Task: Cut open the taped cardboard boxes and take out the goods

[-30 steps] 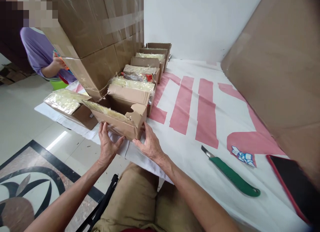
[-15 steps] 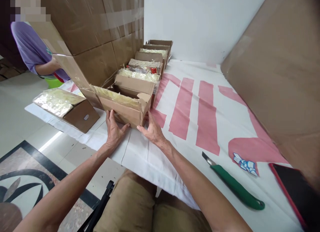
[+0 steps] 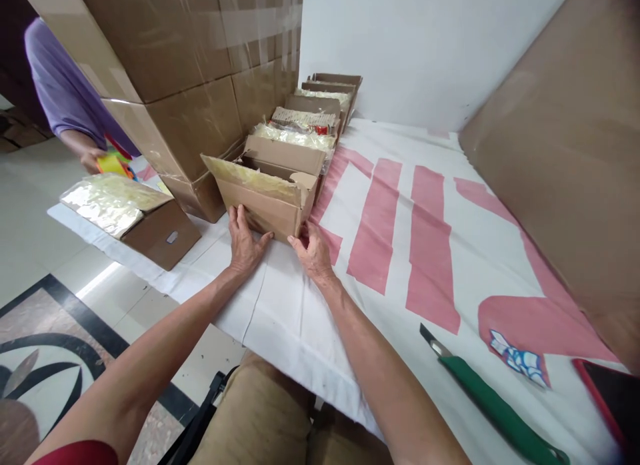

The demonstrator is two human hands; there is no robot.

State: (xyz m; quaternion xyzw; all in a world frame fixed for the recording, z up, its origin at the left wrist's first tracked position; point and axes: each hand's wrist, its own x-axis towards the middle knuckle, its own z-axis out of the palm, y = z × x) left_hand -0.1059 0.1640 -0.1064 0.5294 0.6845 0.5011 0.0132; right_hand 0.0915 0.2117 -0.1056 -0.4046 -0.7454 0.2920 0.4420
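Observation:
At the near end of a row of opened boxes stands a brown cardboard box [image 3: 265, 208], its lid flap raised and lined with yellowish film. My left hand [image 3: 247, 247] grips its lower left front, fingers on the cardboard and thumb stretched along the bottom edge. Around the lower right corner is my right hand [image 3: 313, 253], thumb in front and fingers at the side, partly hidden. Right behind it, another open box [image 3: 285, 151] leans close, and further boxes hold clear wrapping and a red packet [image 3: 320, 129].
A tall carton stack [image 3: 195, 118] borders the row's left. A film-covered box [image 3: 163, 238] lies left. Right are a green utility knife [image 3: 500, 401], blade exposed, and a red-edged phone [image 3: 613, 401]. A co-worker in a purple sleeve [image 3: 75, 85] holds a yellow-orange object [image 3: 114, 163].
Both my hands have pushed the cardboard box a little further away, toward the row. The view has shifted slightly. The co-worker's hand now shows with the yellow-orange object.

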